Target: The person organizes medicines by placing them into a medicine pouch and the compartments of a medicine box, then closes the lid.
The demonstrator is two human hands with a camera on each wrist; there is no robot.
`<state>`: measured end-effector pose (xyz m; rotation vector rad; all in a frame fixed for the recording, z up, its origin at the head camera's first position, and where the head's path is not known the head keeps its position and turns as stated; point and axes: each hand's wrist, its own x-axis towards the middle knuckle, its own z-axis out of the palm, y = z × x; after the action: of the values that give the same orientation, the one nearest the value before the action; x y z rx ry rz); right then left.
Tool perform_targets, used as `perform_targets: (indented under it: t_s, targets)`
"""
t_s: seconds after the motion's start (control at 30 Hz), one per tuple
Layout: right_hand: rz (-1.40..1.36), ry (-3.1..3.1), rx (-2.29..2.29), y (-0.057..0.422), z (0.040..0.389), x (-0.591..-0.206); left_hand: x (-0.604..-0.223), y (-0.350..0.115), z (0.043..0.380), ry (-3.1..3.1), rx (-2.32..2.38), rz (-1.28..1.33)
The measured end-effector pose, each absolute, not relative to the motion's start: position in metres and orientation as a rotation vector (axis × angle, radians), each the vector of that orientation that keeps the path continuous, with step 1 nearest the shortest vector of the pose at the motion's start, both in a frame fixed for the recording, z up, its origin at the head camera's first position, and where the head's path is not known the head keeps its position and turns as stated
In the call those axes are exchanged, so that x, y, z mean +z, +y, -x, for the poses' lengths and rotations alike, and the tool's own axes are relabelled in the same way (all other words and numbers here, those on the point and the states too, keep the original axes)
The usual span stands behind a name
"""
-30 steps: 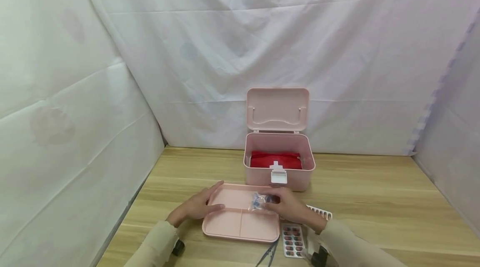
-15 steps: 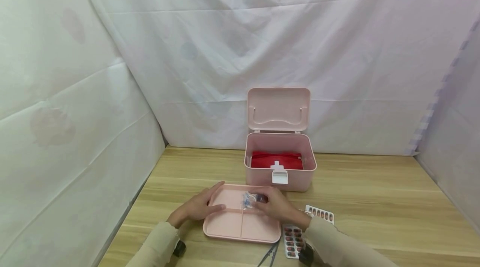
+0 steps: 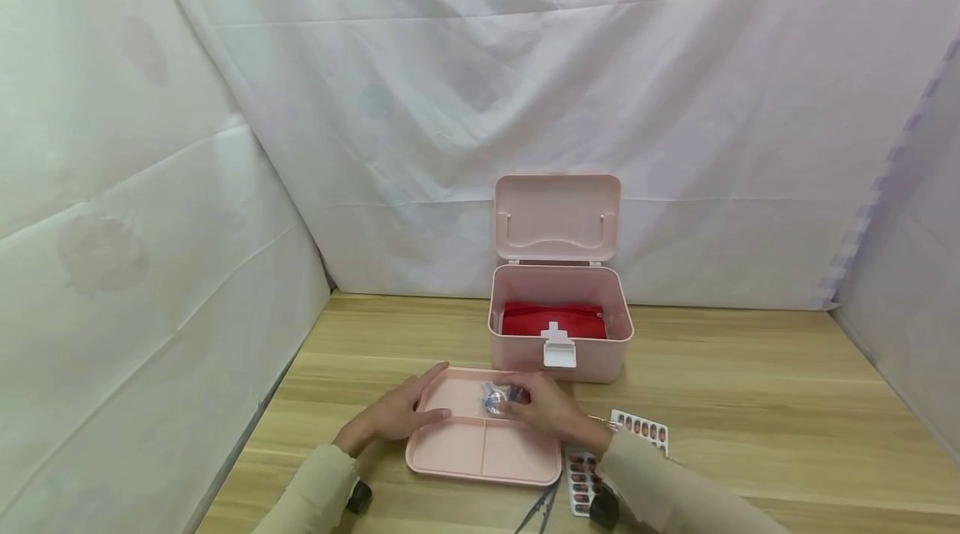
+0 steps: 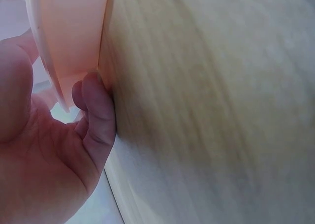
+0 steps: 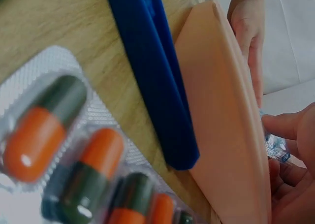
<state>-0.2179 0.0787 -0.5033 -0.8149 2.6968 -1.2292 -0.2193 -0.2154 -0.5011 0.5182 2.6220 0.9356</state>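
Note:
A shallow pink divided tray [image 3: 444,446] lies on the table. My left hand [image 3: 393,413] grips its left side, thumb over the rim and fingers along the outer wall; in the left wrist view, curled fingers [image 4: 97,111] sit beneath the rim. Over the tray's back compartment, my right hand [image 3: 547,409] pinches a small clear packet [image 3: 492,397] with blue print. In the right wrist view, thumb and fingers close on this packet [image 5: 276,147], partly hidden by the hand. Whether the packet touches the tray floor I cannot tell.
Behind the tray stands an open pink box [image 3: 558,359] with a red zipped pouch [image 3: 551,320] inside. Blue tweezers [image 5: 152,81] lie near the tray's front right corner. Two capsule blister packs [image 3: 581,480] lie to the right, partly under my right forearm.
My right hand has shifted left over the tray's back compartment, carrying the packet with it. The left hand keeps its grip on the tray.

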Motion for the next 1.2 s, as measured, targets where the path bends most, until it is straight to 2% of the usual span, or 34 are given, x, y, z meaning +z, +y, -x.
perform_targets:
  t_s: [0.33,0.8,1.2]
  targets:
    - [1.003,2.855,-1.068,0.0736,0.2169,-0.5072,-0.4987,-0.214,0.2189,2.626,0.936,-0.53]
    - [0.809,2.87,-0.941,0.0707,0.2127,-0.5047,-0.4988,-0.2143,0.2178,2.624,0.932,-0.496]
    - [0.848,2.862,-0.924,0.072,0.2114,-0.5007,-0.4988,-0.2141,0.2176,2.629,0.922,-0.501]
